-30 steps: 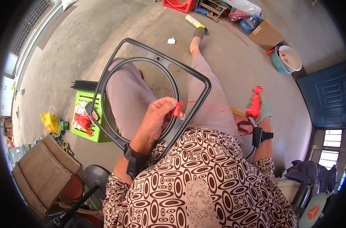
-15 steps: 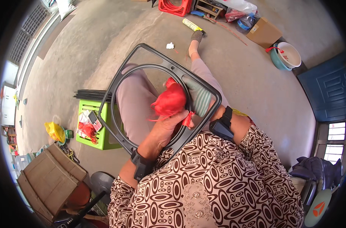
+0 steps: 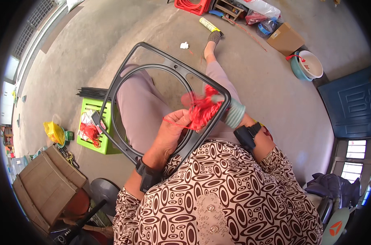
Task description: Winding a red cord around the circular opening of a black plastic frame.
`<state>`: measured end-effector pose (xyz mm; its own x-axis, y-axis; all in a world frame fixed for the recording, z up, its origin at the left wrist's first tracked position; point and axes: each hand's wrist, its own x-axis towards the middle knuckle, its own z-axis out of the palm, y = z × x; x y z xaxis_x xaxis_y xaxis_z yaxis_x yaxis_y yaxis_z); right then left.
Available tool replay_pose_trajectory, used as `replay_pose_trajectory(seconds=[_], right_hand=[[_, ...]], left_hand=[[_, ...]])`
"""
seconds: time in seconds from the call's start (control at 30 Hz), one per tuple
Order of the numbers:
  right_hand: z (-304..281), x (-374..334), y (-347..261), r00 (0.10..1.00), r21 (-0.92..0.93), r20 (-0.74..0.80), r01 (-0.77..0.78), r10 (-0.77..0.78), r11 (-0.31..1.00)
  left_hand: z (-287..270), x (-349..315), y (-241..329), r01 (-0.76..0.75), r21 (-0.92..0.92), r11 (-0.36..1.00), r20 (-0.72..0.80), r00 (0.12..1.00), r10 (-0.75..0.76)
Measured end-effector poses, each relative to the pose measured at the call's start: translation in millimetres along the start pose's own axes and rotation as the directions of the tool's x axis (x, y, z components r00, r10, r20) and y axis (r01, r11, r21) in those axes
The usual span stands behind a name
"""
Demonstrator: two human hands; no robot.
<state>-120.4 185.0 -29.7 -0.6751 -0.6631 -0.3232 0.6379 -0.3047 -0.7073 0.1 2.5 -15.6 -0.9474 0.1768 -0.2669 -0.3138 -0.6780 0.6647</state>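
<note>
Far left, on the concrete floor [image 3: 71,49]: a cardboard box [image 3: 46,185] near the lower left edge, a yellow bag [image 3: 54,131] just above it, and a green plastic crate [image 3: 96,130] holding a tangle of red cord [image 3: 88,132]. A bundle of thin black rods [image 3: 91,94] lay on the floor at the crate's far edge.

Centre: a black square frame [image 3: 124,75] with an inner ring rested tilted across the person's lap, its near corner low against the patterned blouse, its far edge raised over the knees. The left hand [image 3: 173,130] sat inside the ring near the frame's near right side, fingers curled, pinching a strand of red twine [image 3: 174,121] between thumb and fingertips. A black band [image 3: 149,176] circled that wrist.

Right of centre: a bunch of the red twine [image 3: 203,108] lay bunched against the frame's right rim, touching it, directly between the two hands. The right hand [image 3: 244,120] was mostly hidden behind the frame rim and a pale green spool [image 3: 234,113]; it appeared closed around that spool, though the fingers could not be made out. A black wrist strap [image 3: 247,134] showed just below.

Far right, well apart: a brown carton [image 3: 285,38], a white basin in a teal tub [image 3: 307,65], and a blue door panel [image 3: 348,102].
</note>
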Motion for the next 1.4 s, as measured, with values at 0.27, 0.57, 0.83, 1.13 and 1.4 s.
replay_pose_trajectory(seconds=[0.27,0.57,0.83,1.13,1.4], right_hand=[[-44,-85,-77,0.868,0.579,0.117,0.335,-0.483,0.743],[-52,-136,-102,0.817,0.467,0.162,0.43,-0.553,0.773],[-97,-143,-91,0.861,0.41,0.101,0.421,-0.499,0.809],[-111,-150,-79,0.904,0.293,-0.027,0.415,-0.427,0.861],[-98,-136,-67,0.866,0.104,-0.316,0.439,-0.389,0.893]], left_hand=[[8,-3,12,0.056,-0.003,0.998,-0.086,0.995,-0.056],[11,-1,10,-0.018,0.007,1.0,-0.101,0.995,0.019],[13,-2,11,-0.013,-0.002,1.0,-0.122,0.992,0.013],[10,-3,9,-0.049,0.037,0.998,-0.098,0.994,0.052],[14,-2,16,-0.003,-0.081,0.997,-0.14,0.99,-0.008]])
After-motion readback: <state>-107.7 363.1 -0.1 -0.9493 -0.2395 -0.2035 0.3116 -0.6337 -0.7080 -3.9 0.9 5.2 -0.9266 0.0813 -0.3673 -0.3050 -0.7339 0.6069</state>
